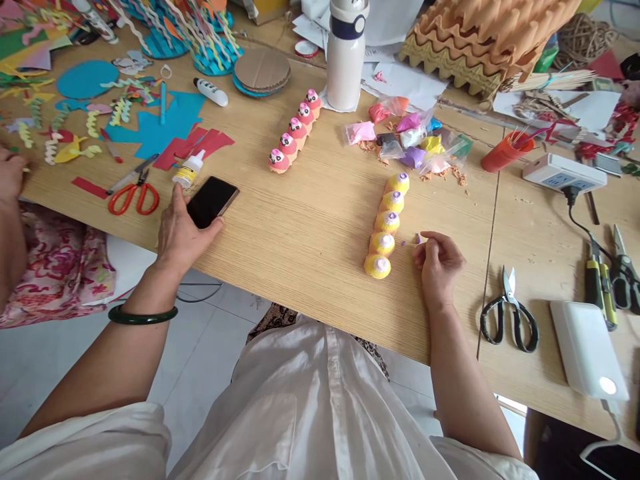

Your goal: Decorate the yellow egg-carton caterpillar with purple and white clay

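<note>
My left hand (186, 233) rests at the table's front edge with thumb and fingers spread. Between them lies the near corner of a black smartphone (213, 202), flat on the table. Just beyond the fingertips stands a small glue bottle (189, 169) with a yellow label. My right hand (440, 263) is closed in a pinch, and a tiny piece of purple clay (418, 238) shows at its fingertips. Left of it is a strip of egg-carton bumps (388, 222) covered in yellow clay with pale, purple-centred tops. Farther back lies a similar pink strip (295, 131) with black-and-white details.
Orange scissors (134, 197) and paper scraps lie left; another person's hand (10, 175) is at the far left. Bagged clay (413, 139), a white bottle (346, 57) and egg cartons (480, 43) stand behind. Black-handled scissors (509, 313) and a white power bank (587, 350) lie right.
</note>
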`<state>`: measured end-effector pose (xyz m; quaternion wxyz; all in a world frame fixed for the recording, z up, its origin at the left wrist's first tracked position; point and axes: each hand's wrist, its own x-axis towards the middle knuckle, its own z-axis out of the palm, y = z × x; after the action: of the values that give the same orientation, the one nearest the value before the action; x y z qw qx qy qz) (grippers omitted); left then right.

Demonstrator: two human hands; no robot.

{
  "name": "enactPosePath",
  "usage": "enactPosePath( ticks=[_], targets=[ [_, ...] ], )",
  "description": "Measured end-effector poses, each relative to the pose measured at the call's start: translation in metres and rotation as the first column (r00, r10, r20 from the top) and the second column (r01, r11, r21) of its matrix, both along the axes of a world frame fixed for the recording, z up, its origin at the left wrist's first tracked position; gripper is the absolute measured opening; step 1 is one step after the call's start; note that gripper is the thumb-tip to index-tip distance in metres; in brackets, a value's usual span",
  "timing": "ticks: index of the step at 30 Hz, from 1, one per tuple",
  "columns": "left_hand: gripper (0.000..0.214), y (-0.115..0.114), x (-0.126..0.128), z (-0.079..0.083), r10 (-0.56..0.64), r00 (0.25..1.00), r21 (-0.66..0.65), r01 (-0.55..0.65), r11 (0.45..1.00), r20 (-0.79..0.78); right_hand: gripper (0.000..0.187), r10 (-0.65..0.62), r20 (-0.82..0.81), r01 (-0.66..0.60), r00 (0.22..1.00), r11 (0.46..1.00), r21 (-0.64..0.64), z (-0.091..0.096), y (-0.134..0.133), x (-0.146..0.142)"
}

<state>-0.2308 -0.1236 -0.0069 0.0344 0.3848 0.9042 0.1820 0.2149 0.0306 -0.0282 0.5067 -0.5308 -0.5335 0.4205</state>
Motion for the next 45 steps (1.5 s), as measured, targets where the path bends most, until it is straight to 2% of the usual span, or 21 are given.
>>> enactPosePath(
  ticks=[3, 6, 8, 10, 12, 14, 18, 21, 24, 27, 29, 31, 33, 35, 38, 41, 43, 45],
  targets=[
    [0.111, 0.004, 0.008, 0.005, -0.023, 0.999, 0.029, 0.024, 0.999, -0.026, 0.015, -0.002, -0.003, 0.002, 1.0, 1.0, 0.003, 0.0, -0.001, -0.001],
    [0.09, 0.012, 0.034, 0.013, -0.169, 0.981, 0.202, 0.185, 0.962, -0.093, 0.016, -0.007, -0.008, 0.007, 1.0, 1.0, -0.002, 0.0, -0.001, -0.001],
    [0.061, 0.022, 0.062, 0.018, -0.34, 0.928, 0.313, 0.371, 0.874, -0.152, 0.018, -0.019, -0.003, 0.019, 1.0, 1.0, 0.008, -0.003, -0.001, -0.001],
    [0.038, 0.036, 0.096, 0.02, -0.535, 0.826, 0.362, 0.56, 0.745, -0.175, 0.019, -0.062, 0.019, 0.061, 0.998, 0.997, 0.05, -0.006, 0.0, 0.001],
    [0.028, 0.053, 0.13, 0.017, -0.684, 0.706, 0.401, 0.689, 0.604, -0.184, 0.022, -0.127, 0.071, 0.12, 0.989, 0.988, 0.098, -0.009, 0.002, 0.006],
    [0.027, 0.073, 0.16, 0.01, -0.752, 0.638, 0.427, 0.733, 0.529, -0.163, 0.023, -0.171, 0.149, 0.153, 0.974, 0.98, 0.127, -0.011, 0.005, 0.011],
    [0.033, 0.114, 0.202, -0.007, -0.796, 0.602, 0.456, 0.728, 0.512, -0.068, 0.021, -0.078, 0.356, 0.05, 0.931, 0.995, 0.088, -0.01, 0.014, 0.022],
    [0.037, 0.139, 0.222, -0.014, -0.795, 0.607, 0.509, 0.688, 0.517, -0.012, 0.013, 0.023, 0.517, -0.048, 0.856, 0.998, 0.035, -0.006, 0.021, 0.025],
    [0.034, 0.154, 0.235, -0.015, -0.793, 0.609, 0.554, 0.658, 0.51, 0.007, 0.008, 0.106, 0.617, -0.137, 0.78, 0.991, 0.003, -0.001, 0.025, 0.025],
    [0.029, 0.158, 0.242, -0.013, -0.807, 0.59, 0.619, 0.637, 0.46, -0.007, 0.008, 0.143, 0.656, -0.212, 0.741, 0.977, 0.027, 0.003, 0.022, 0.023],
    [0.027, 0.156, 0.244, -0.012, -0.817, 0.575, 0.663, 0.621, 0.418, -0.024, 0.015, 0.131, 0.68, -0.28, 0.721, 0.953, 0.113, 0.004, 0.019, 0.021],
    [0.025, 0.153, 0.245, -0.012, -0.824, 0.566, 0.689, 0.612, 0.387, -0.04, 0.02, 0.109, 0.727, -0.379, 0.678, 0.899, 0.219, 0.003, 0.016, 0.021],
    [0.025, 0.15, 0.244, -0.013, -0.822, 0.567, 0.697, 0.61, 0.377, -0.052, 0.019, 0.101, 0.775, -0.479, 0.624, 0.833, 0.278, 0.001, 0.014, 0.023],
    [0.025, 0.148, 0.241, -0.013, -0.813, 0.579, 0.697, 0.606, 0.383, -0.057, 0.015, 0.105, 0.793, -0.523, 0.601, 0.801, 0.29, -0.002, 0.015, 0.025],
    [0.024, 0.147, 0.237, -0.013, -0.792, 0.61, 0.682, 0.588, 0.435, -0.02, 0.014, 0.111, 0.767, -0.499, 0.632, 0.816, 0.293, -0.004, 0.017, 0.026],
    [0.027, 0.145, 0.234, -0.009, -0.766, 0.643, 0.641, 0.579, 0.504, 0.021, 0.012, 0.118, 0.662, -0.417, 0.74, 0.853, 0.314, 0.0, 0.014, 0.023],
    [0.028, 0.143, 0.234, -0.005, -0.757, 0.653, 0.63, 0.579, 0.518, 0.023, 0.009, 0.12, 0.513, -0.307, 0.85, 0.905, 0.296, 0.005, 0.009, 0.018],
    [0.027, 0.139, 0.236, -0.002, -0.766, 0.642, 0.633, 0.588, 0.504, 0.014, 0.006, 0.137, 0.285, -0.195, 0.949, 0.963, 0.188, 0.009, 0.003, 0.013]
  ],
)
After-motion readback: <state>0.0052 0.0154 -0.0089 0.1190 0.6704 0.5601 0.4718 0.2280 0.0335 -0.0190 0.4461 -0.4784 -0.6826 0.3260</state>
